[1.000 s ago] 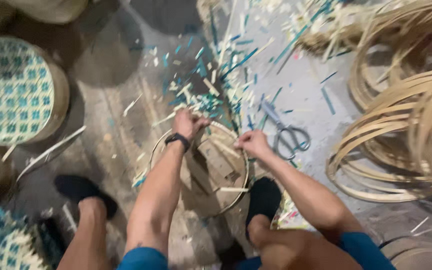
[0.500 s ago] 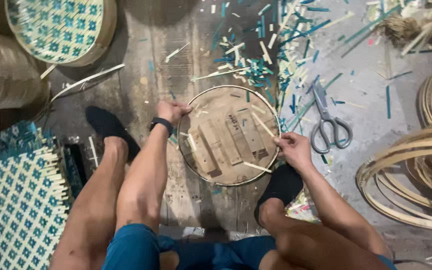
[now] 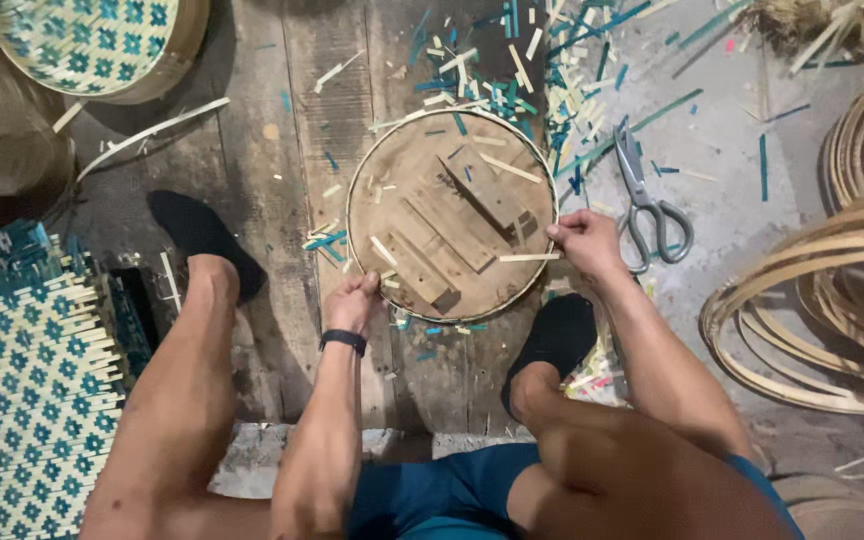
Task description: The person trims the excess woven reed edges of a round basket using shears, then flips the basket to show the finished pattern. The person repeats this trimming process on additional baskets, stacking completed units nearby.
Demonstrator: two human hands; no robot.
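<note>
A round bamboo hoop (image 3: 432,124) lies on the wooden floor around a flat wooden form with blocks (image 3: 452,225). My left hand (image 3: 354,304), with a black wristband, grips the hoop's near left rim. My right hand (image 3: 586,240) holds the hoop's right rim and pinches a thin bamboo sliver (image 3: 529,257). Loose slivers lie inside the ring.
Grey scissors (image 3: 646,196) lie just right of the hoop. Blue and tan strip cuttings (image 3: 512,70) litter the floor beyond it. A stack of bamboo rings (image 3: 832,300) sits at right, a woven blue-and-tan mat (image 3: 22,390) at left, a woven basket (image 3: 92,40) top left.
The view has shifted, so the hoop now sits higher in frame. My left hand slid from the hoop's far left rim to its near left rim; my right hand stays on the right rim.
</note>
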